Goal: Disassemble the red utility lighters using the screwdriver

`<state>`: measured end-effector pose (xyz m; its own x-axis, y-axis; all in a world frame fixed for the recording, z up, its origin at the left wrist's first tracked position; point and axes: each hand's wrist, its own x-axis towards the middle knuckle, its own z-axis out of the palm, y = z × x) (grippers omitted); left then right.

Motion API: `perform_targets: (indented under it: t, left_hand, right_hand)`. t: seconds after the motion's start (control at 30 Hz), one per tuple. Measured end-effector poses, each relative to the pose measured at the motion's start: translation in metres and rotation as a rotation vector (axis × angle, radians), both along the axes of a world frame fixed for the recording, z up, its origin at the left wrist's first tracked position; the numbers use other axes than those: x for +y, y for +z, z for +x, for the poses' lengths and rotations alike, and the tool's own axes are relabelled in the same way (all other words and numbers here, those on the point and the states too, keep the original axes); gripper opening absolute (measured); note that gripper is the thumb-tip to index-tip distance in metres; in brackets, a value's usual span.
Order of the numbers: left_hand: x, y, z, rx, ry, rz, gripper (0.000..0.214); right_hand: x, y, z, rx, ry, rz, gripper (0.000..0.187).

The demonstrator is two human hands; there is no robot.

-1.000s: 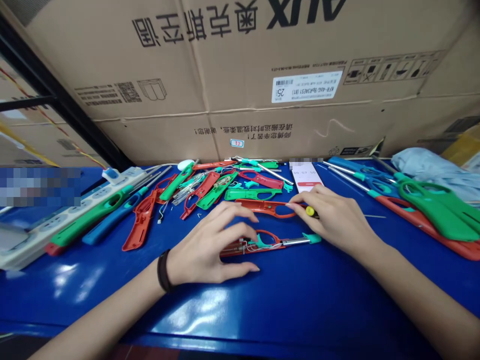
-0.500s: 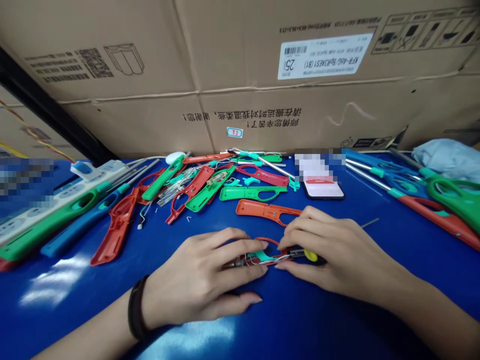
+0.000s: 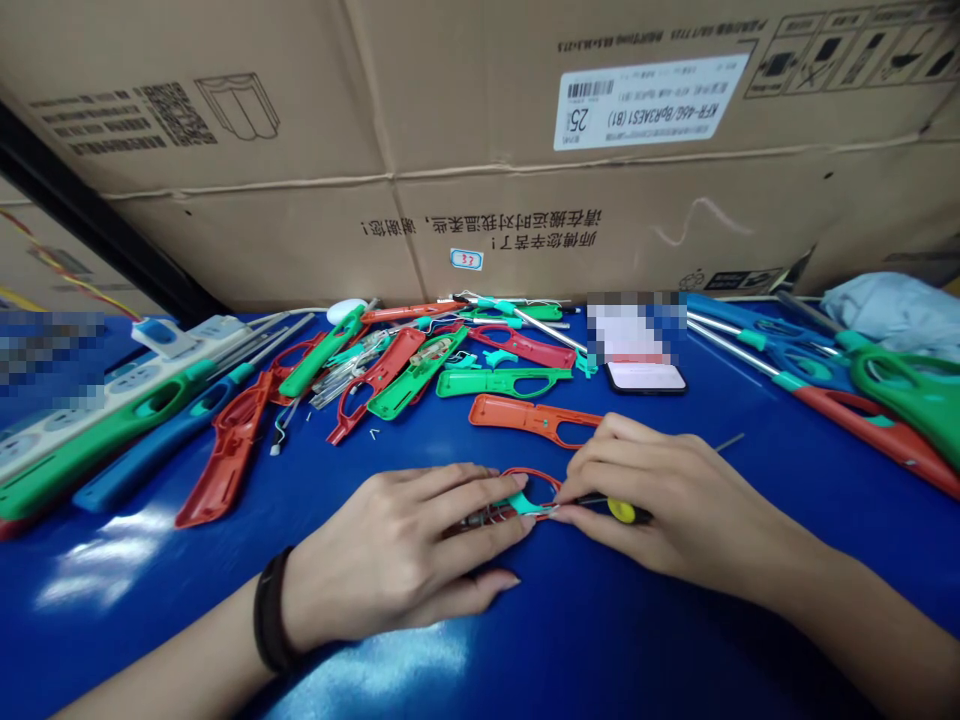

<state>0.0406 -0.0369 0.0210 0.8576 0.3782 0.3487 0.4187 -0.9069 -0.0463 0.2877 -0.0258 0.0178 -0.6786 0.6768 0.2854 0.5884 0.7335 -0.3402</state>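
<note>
My left hand (image 3: pixel 420 545) presses its fingers over an opened red lighter casing (image 3: pixel 529 470) lying low over the table, its thumb apart below. Inside the casing show a teal trigger (image 3: pixel 519 502) and thin pale wires; the rest is under my fingers. From the right, my right hand (image 3: pixel 656 490) pinches at the casing's right end, fingertips close to the wires. Tucked in that same hand is a screwdriver with a yellow and black handle (image 3: pixel 621 511); a thin metal shaft (image 3: pixel 730 442) sticks out behind the knuckles. Exactly what the right fingertips pinch is hidden.
Beyond my hands lie an orange casing half (image 3: pixel 499 412), a green casing half (image 3: pixel 480 383) and a pile of lighter parts. A phone (image 3: pixel 646 377) lies right of them. Whole lighters (image 3: pixel 877 420) sit at right, others beside a power strip (image 3: pixel 124 380) at left. A cardboard box (image 3: pixel 300 240) stands behind.
My right fingertips have shifted slightly at the casing's right end, and the dark piece seen there before is less visible. My left hand keeps its hold. The view has moved slightly.
</note>
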Motion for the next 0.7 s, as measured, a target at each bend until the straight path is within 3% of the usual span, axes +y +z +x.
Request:
perform_targets:
  t: [0.23, 0.7]
  left_hand:
    - [-0.0008, 0.0005, -0.0011, -0.029, -0.007, 0.107, 0.028]
    - [-0.0093, -0.0084, 0.0046, -0.015, 0.097, 0.101, 0.027]
  right_hand:
    - [0.0008, 0.0018, -0.0004, -0.003, 0.008, 0.000, 0.014]
    - [0.0023, -0.0003, 0.0002, 0.007, 0.004, 0.011, 0.013]
